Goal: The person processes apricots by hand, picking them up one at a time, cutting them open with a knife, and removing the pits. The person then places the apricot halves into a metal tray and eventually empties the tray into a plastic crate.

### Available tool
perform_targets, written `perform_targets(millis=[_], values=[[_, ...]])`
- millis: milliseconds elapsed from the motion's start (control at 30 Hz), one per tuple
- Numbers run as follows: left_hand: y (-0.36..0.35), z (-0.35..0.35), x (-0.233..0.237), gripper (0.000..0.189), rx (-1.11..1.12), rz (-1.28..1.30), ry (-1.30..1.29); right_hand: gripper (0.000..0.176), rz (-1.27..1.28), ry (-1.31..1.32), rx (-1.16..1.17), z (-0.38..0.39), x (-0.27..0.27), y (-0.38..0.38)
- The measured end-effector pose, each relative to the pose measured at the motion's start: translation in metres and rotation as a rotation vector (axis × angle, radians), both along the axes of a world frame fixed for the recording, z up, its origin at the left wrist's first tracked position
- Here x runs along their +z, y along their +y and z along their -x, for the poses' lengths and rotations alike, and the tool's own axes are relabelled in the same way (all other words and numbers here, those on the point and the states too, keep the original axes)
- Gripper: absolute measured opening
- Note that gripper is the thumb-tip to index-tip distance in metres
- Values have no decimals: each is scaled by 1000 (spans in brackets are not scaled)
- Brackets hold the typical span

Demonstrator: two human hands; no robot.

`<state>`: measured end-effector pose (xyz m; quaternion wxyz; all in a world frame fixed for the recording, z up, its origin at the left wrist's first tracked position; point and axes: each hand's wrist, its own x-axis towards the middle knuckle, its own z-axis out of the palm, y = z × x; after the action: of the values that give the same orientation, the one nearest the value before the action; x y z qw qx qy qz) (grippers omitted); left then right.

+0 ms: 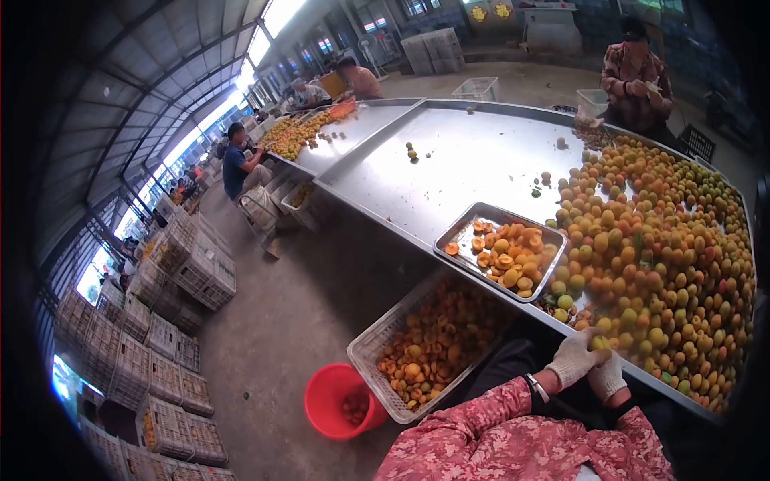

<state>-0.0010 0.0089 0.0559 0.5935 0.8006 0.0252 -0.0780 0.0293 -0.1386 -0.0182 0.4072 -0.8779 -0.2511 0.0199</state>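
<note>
Both of my hands wear white knitted gloves and meet at the near edge of the metal table [385,168]. My left hand [573,357], with a band on its wrist, is closed, and a yellow-green apricot [599,343] shows at its fingertips. Pressed against it is my right hand [607,378], its fingers curled and partly hidden, so what they grip does not show. Just beyond lies a large heap of whole apricots [642,264]. A steel tray [461,222] of apricot halves [505,252] rests on the table to the left of the heap.
Below the table edge, a plastic crate [370,345] holds many split apricots. Beside it stands a red bucket [329,401] with small brown pieces inside. Crates [152,353] are stacked at left. A person [638,80] works across the table; another [241,164] sits farther left.
</note>
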Motion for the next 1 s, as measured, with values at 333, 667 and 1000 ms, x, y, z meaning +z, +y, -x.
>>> perform_targets(millis=[333, 667, 1000], values=[[2, -4, -21, 54, 18, -154, -142, 36, 285, 51, 92, -2, -3, 1], [8, -1, -25, 53, -31, -137, -55, 30, 266, 80, 135, -3, 2, -1], [14, -1, -14, 50, -57, 243, 178, 28, 212, 107, 119, -4, 7, -4]])
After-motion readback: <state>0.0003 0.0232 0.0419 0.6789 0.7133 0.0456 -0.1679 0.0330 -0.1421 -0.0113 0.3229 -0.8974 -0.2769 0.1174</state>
